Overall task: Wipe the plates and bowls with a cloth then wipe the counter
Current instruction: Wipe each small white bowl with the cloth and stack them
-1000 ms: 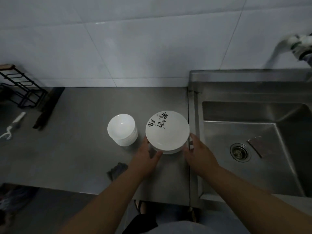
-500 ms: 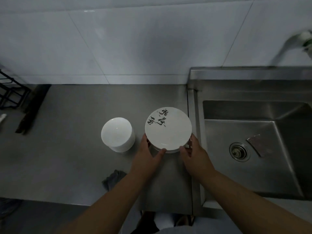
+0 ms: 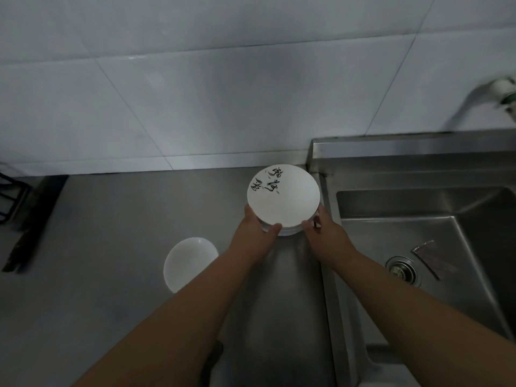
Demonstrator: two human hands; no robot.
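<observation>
Backdrop: pale wall tiles (image 3: pixel 223 93) are seen behind a steel counter (image 3: pixel 111 303) that is joined to the left side of the sink (image 3: pixel 418 146).
Rack: a black wire rack (image 3: pixel 8 196) is cut off by the frame edge, far left of the sink, near the wall.
Dark strip: a long dark object (image 3: pixel 33 224) is laid on the counter, far left of the sink; what it is cannot be told.
Bowls: white bowls (image 3: pixel 190 261) are stood left of the sink, partly covered by the left forearm.
Cloth: a dark cloth (image 3: pixel 217 351) is mostly hidden under that forearm, left of the sink's front corner.
Left hand: the left hand (image 3: pixel 255 233) is curled round the near-left edge of the plates, thumb laid on the rim.
Plates: white stacked plates (image 3: pixel 283 196), the top one marked with black brush writing, are held just left of the sink's back corner.
Right hand: the right hand (image 3: pixel 325 233) is closed on the near-right edge, thumb on the rim.
Basin: a drain (image 3: pixel 402 270) and a grey scrap (image 3: pixel 430 258) are seen inside the sink.
Tap: a blurred white tap (image 3: pixel 502 89) is set above the sink's right end.
</observation>
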